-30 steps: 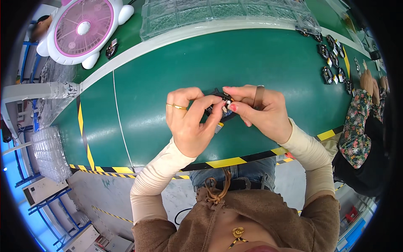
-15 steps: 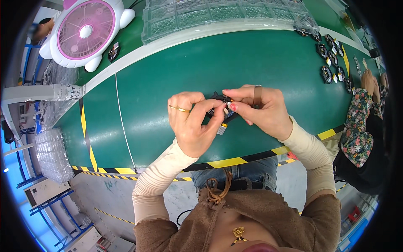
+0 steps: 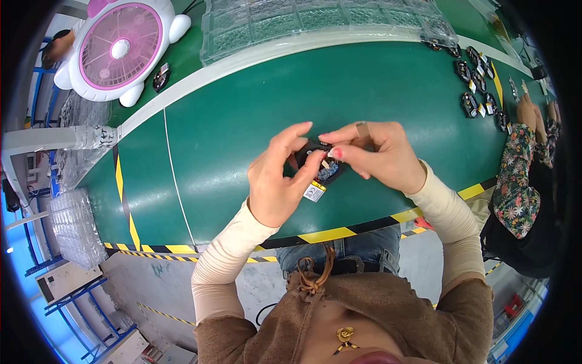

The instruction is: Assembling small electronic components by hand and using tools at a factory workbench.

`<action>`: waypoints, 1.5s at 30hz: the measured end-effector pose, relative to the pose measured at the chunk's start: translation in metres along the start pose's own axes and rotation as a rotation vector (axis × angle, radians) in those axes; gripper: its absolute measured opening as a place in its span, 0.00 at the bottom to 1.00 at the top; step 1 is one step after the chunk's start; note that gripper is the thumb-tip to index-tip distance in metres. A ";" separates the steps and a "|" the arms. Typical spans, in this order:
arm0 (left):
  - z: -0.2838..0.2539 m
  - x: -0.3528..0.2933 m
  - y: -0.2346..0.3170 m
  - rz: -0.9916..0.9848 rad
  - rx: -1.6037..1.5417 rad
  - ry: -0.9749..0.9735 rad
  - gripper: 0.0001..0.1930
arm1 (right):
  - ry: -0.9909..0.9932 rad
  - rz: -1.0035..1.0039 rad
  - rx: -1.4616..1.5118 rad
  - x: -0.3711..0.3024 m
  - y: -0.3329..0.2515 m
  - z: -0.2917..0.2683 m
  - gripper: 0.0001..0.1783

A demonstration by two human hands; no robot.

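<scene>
Between my hands, over the green bench, is a small black electronic housing [image 3: 328, 172] with its open side up and a circuit board inside. A silver pouch battery [image 3: 314, 191] with a yellow taped end hangs out at its near side. My left hand [image 3: 276, 173] steadies the housing from the left, thumb on it, forefinger raised off its far edge. My right hand [image 3: 379, 155] is at the far right edge, thumb and forefinger pinched close above the board. Whatever small piece lies between those fingertips is too small to make out.
Several similar black housings [image 3: 470, 104] with batteries lie at the right. A clear plastic tray [image 3: 315, 24] stands beyond the white rail [image 3: 254, 53]. At the far left are a pink and white fan [image 3: 120, 48] and one more housing [image 3: 160, 79]. A co-worker's sleeve [image 3: 515, 182] shows at right.
My left forefinger has lifted away from the housing, and that hand has opened somewhat. More of the housing and battery shows now. The right hand stays nearly in place.
</scene>
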State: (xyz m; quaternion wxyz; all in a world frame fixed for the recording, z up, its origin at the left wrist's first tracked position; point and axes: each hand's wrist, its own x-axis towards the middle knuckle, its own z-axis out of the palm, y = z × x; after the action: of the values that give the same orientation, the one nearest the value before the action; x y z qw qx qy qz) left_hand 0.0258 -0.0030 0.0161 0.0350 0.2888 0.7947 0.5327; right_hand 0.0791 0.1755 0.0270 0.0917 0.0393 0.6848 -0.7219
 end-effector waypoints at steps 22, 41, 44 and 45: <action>-0.013 0.017 -0.005 -0.658 -0.982 -0.366 0.22 | 0.265 -0.969 -0.841 0.013 0.023 0.007 0.15; -0.002 0.018 -0.019 -0.703 -0.938 -0.164 0.14 | 0.491 -0.511 -0.248 0.007 0.000 -0.012 0.30; -0.004 0.018 -0.018 -0.706 -0.955 -0.142 0.15 | 0.379 -0.462 -0.027 0.001 0.007 -0.012 0.33; -0.004 0.017 -0.019 -0.706 -0.974 -0.126 0.15 | 0.342 -0.343 0.121 0.000 0.008 -0.009 0.34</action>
State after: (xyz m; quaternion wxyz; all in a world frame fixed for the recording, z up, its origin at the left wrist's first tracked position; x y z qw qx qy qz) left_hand 0.0019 -0.0028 0.0055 0.3848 -0.0108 0.5038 0.7733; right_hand 0.0796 0.1839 0.0184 -0.1518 0.0493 0.6425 -0.7495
